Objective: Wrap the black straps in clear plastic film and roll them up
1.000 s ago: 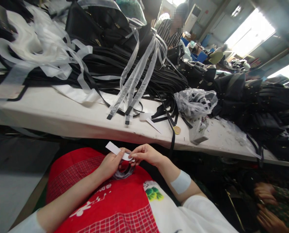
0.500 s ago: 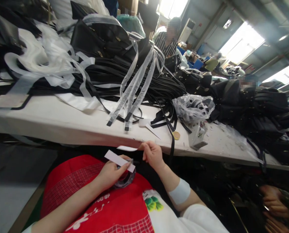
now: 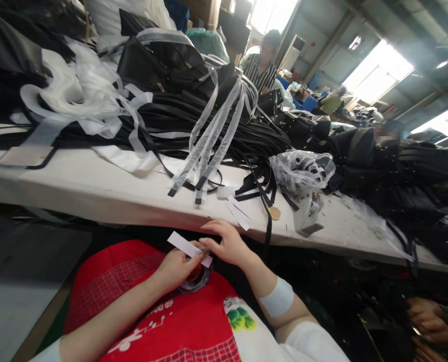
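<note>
My left hand (image 3: 179,269) is closed above my lap, its thumb pressing a flat white strip (image 3: 184,245). Under the same hand hangs a dark, clear-wrapped roll (image 3: 199,281), against the red apron; how the fingers hold it is hidden. My right hand (image 3: 226,242) is just beside it at the table edge, fingers spread and curved, with nothing seen in them. Its thumb tip reaches close to the left fingertips; I cannot tell whether they touch. Loose narrow white strips (image 3: 239,213) lie on the table just beyond my right hand.
Black straps (image 3: 209,118) lie heaped along the white table (image 3: 96,191), with clear-wrapped strap ends hanging forward. White ribbon (image 3: 69,95) is piled at left. A crumpled plastic bag (image 3: 303,170) and a yellow disc (image 3: 274,213) lie at right. A co-worker's hands (image 3: 429,319) show at lower right.
My right hand has let go of a white strip, which now lies on the table. The fingers have opened, and the hand has come left towards my left hand.
</note>
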